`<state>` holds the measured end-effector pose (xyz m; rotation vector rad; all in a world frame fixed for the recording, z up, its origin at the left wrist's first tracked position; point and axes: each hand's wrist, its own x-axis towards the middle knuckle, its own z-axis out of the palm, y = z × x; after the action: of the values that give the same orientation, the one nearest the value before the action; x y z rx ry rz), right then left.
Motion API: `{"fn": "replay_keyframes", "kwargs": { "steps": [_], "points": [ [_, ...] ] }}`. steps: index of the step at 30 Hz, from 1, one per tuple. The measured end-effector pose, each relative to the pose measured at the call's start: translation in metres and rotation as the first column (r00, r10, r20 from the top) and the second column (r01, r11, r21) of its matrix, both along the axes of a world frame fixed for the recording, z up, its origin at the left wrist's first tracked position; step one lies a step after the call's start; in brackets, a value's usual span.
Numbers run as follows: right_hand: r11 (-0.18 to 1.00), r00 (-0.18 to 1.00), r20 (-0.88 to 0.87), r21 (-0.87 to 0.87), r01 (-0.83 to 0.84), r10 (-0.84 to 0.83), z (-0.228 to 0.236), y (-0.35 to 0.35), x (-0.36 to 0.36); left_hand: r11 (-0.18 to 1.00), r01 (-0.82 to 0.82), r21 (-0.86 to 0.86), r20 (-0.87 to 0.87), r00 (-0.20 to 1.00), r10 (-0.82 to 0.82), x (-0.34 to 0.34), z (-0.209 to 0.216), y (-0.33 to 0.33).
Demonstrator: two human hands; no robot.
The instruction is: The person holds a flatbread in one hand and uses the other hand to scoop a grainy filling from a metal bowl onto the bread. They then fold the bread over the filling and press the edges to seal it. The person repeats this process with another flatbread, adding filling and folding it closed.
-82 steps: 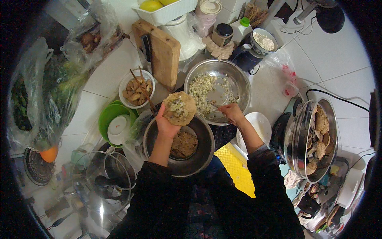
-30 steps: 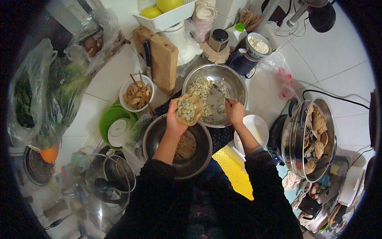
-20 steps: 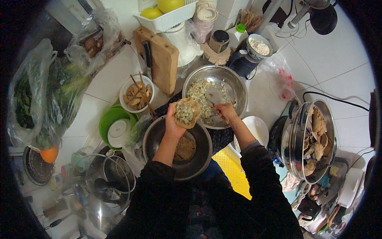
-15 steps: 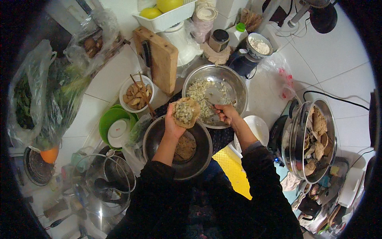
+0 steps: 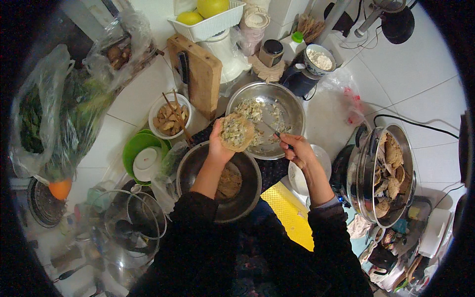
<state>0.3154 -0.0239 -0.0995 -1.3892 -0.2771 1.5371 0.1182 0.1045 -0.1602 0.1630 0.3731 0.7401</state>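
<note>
The left hand (image 5: 217,144) cups a filled dough round (image 5: 236,131) above the dark bowl (image 5: 246,195); the right hand (image 5: 297,148) pinches a spoon (image 5: 271,129) over the steel filling bowl (image 5: 287,106).

wrapper in left hand (image 5: 236,131): tan dough, pale filling flecked green
steel bowl at 12 o'clock (image 5: 292,106): silver, same whitish-green mix inside
dark bowl near centre (image 5: 250,190): grey-black, brown dough lump
small bowl at 10 o'clock (image 5: 159,108): white, brown chunks
plate at 9 o'clock (image 5: 133,146): bright green
cutting board at 11 o'clock (image 5: 204,79): light wood
fruit at 12 o'clock (image 5: 213,6): yellow-green
cloth at 6 o'clock (image 5: 292,210): yellow, dotted
sleeves (image 5: 208,232): black
</note>
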Motion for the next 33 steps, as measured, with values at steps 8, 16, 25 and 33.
{"fn": "replay_keyframes", "kwargs": {
  "steps": [8, 16, 25, 33],
  "points": [
    [0.925, 0.13, 0.944, 0.325, -0.198, -0.303, 0.006, -0.019, -0.057, 0.998, 0.034, -0.049, 0.004, 0.999, -0.033, 0.041, 0.02, -0.002],
    [0.961, -0.391, 0.896, 0.115, -0.253, -0.21, -0.012, -0.028, -0.074, 0.996, -0.012, -0.087, 0.008, 1.0, 0.012, 0.046, 0.032, -0.008],
    [0.937, -0.349, 0.908, 0.111, -0.331, -0.231, -0.013, -0.034, -0.068, 0.989, -0.058, -0.133, -0.078, 0.996, 0.048, 0.05, 0.034, -0.012],
    [0.913, -0.37, 0.886, 0.125, -0.388, -0.279, -0.019, -0.035, -0.071, 0.994, -0.04, -0.099, -0.047, 0.998, 0.035, 0.05, 0.02, -0.01]
  ]
}}
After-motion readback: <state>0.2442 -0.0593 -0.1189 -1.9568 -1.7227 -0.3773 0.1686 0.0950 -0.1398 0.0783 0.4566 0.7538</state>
